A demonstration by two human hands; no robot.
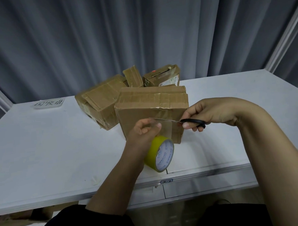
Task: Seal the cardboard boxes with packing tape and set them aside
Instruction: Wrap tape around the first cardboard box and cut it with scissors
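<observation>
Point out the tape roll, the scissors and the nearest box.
tape roll (163, 154): head view, white core face.
scissors (193, 121): head view, black handle.
nearest box (136, 115): head view, front wall.

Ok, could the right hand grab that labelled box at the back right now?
Probably not straight away: the right hand grips the scissors, and the big front box stands between it and the labelled box, so it must reach over.

Table (41, 147) — near box (151, 109) at centre, tape roll (162, 153) just before it. Second box (99, 100) behind-left. Rear-left box (133, 77) and rear-right box (161, 75) behind both. Paper label (48, 103) — far left.
</observation>
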